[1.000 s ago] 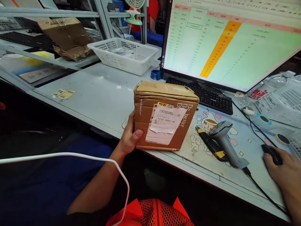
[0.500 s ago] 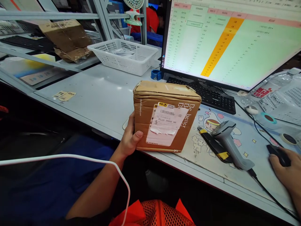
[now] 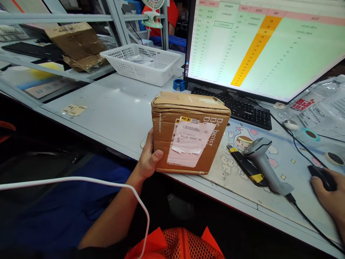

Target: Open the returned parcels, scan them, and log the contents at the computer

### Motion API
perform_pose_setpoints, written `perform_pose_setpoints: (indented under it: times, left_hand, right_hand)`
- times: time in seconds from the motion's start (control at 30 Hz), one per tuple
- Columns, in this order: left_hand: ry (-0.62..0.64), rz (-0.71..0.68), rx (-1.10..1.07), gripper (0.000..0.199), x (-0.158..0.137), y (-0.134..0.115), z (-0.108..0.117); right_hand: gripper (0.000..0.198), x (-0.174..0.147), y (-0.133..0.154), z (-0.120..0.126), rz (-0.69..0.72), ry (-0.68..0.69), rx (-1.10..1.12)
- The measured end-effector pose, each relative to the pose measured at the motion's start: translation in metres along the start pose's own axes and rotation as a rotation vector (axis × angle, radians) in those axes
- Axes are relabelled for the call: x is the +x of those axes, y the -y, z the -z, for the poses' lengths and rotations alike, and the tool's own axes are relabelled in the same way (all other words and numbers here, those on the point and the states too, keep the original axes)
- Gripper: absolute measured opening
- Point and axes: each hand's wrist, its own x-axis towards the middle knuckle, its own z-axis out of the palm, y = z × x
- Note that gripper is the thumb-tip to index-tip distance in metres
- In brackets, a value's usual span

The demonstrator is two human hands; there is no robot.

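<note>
My left hand (image 3: 149,158) grips the left side of a brown cardboard box (image 3: 161,140), thumb on its front face and the other fingers hidden behind. The box is tilted at the desk's front edge, with a torn white shipping label (image 3: 188,140) facing me. At the far right my right hand (image 3: 330,194) is closed over a black computer mouse (image 3: 322,178) on the desk mat. Between the box and the mouse, a grey barcode scanner (image 3: 265,165) lies beside a black and yellow utility knife (image 3: 246,165).
Behind the box stand a black keyboard (image 3: 248,113) and a monitor (image 3: 258,54) showing a spreadsheet. A white perforated basket (image 3: 142,68) sits at the back. Tape rolls (image 3: 308,135) and a plastic bottle (image 3: 312,95) are at right. A white cable (image 3: 81,178) crosses the lower left foreground.
The view has shifted very slightly. Both hands keep their places, on the box and on the mouse. A person in red in the background has moved a little.
</note>
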Motion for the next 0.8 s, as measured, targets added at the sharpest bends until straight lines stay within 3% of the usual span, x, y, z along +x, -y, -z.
perform_pose_setpoints:
  times: [0.27,0.43,0.53,0.63,0.8]
  left_hand:
    - [-0.025,0.039,0.041,0.092,-0.001,-0.006,0.001]
    - [-0.085,0.078,0.103,0.092,-0.001,-0.011,0.001]
    - [-0.055,0.098,0.134,0.094,0.001,-0.006,0.006]
    - [-0.025,0.113,0.166,0.098,0.002,-0.006,0.009]
    - [-0.128,0.15,0.131,0.099,0.0,-0.018,-0.003]
  right_hand:
    - [0.084,0.001,-0.014,-0.011,-0.045,0.023,0.073]
    - [0.081,0.003,-0.03,-0.036,-0.068,0.073,0.175]
    - [0.08,0.006,-0.035,-0.049,-0.097,0.056,0.218]
    - [0.078,0.006,-0.033,-0.052,-0.1,0.028,0.243]
    - [0.077,0.004,-0.029,-0.05,-0.096,-0.002,0.252]
